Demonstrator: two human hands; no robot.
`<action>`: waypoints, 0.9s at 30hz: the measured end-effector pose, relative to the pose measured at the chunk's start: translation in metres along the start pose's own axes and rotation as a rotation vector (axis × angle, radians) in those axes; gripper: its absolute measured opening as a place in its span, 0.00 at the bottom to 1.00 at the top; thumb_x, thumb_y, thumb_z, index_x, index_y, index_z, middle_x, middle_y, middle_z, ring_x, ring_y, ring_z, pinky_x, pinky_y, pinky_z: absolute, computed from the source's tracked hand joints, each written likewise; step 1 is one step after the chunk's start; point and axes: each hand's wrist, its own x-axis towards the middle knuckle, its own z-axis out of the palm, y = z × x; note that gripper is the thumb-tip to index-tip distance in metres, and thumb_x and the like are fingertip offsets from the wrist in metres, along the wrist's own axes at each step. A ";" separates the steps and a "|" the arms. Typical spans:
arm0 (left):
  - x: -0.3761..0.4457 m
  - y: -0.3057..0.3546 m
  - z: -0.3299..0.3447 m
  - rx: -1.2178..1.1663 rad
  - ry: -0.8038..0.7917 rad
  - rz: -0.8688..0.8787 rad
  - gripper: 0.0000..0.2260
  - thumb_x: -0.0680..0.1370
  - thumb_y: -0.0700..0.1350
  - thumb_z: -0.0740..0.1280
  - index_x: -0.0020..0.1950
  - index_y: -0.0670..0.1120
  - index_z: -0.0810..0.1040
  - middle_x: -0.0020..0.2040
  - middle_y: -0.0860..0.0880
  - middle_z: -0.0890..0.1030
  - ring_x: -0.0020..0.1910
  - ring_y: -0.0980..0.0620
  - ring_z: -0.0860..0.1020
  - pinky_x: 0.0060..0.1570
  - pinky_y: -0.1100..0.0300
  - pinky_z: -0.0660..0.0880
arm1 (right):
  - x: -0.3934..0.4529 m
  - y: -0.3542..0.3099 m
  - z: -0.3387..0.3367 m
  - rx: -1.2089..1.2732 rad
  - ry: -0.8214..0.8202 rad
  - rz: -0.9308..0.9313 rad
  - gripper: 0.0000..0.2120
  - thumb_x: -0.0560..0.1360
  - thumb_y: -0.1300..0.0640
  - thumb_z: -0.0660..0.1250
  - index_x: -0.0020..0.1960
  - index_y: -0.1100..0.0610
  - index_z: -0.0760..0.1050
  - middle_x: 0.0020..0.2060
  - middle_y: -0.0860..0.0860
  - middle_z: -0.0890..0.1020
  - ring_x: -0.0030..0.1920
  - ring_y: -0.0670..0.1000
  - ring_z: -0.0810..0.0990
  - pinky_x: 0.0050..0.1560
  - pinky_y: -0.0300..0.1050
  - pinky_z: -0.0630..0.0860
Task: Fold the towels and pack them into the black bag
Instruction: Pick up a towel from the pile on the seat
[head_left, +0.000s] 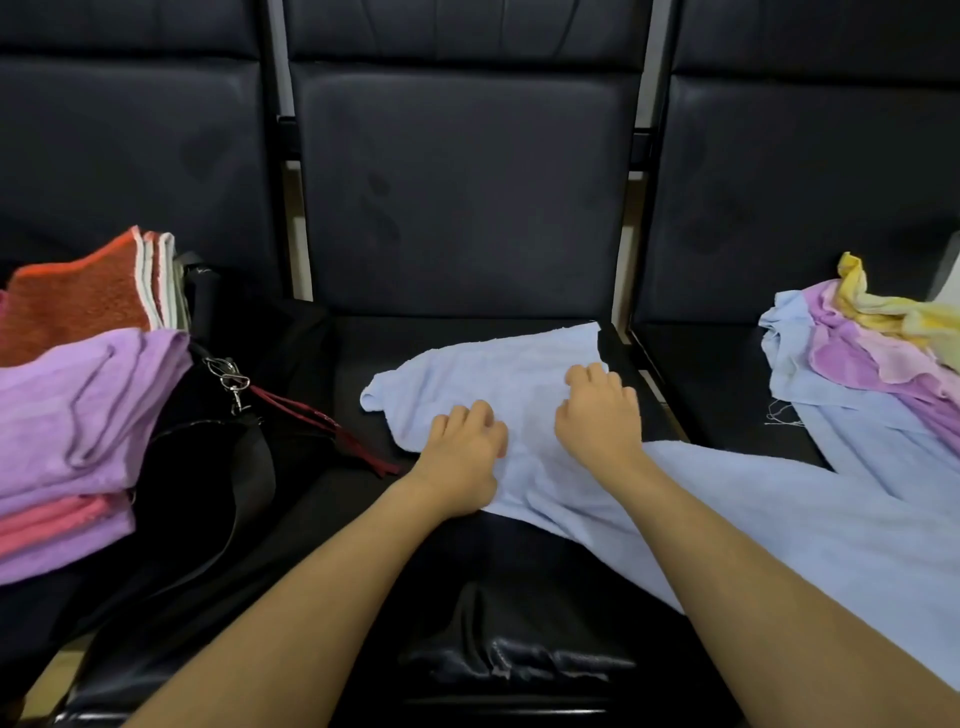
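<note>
A light blue towel (519, 374) lies spread across the middle black seat and trails off to the lower right. My left hand (465, 452) grips its near left edge with curled fingers. My right hand (597, 410) rests on the towel further right, fingers curled into the cloth. The black bag (218, 467) lies on the left seat with a strap, a metal clip and a dark red tassel. Folded purple, pink and orange towels (78, 405) are stacked at the far left.
A loose heap of blue, purple, pink and yellow towels (872, 353) sits on the right seat. Black padded seat backs (462, 182) rise behind. A crumpled black cloth (509, 654) lies at the near seat edge.
</note>
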 end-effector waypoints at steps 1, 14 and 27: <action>-0.001 0.002 -0.004 0.037 -0.031 0.066 0.13 0.73 0.38 0.61 0.56 0.46 0.74 0.60 0.48 0.66 0.56 0.46 0.64 0.53 0.59 0.58 | -0.001 0.003 -0.003 -0.045 -0.004 0.063 0.13 0.75 0.61 0.60 0.60 0.60 0.68 0.56 0.55 0.73 0.55 0.56 0.71 0.51 0.46 0.63; -0.019 0.015 -0.001 0.272 -0.187 0.164 0.11 0.76 0.37 0.57 0.58 0.42 0.72 0.58 0.45 0.71 0.56 0.46 0.69 0.46 0.58 0.52 | -0.013 0.010 -0.005 -0.047 -0.261 0.137 0.04 0.79 0.57 0.57 0.47 0.55 0.70 0.50 0.53 0.76 0.55 0.55 0.72 0.56 0.48 0.62; -0.006 -0.006 -0.069 -0.790 0.568 -0.509 0.06 0.78 0.37 0.57 0.48 0.44 0.72 0.37 0.47 0.77 0.36 0.51 0.75 0.33 0.61 0.70 | 0.008 -0.004 -0.054 1.015 0.265 0.149 0.14 0.79 0.61 0.60 0.35 0.60 0.66 0.30 0.50 0.67 0.30 0.44 0.64 0.29 0.31 0.63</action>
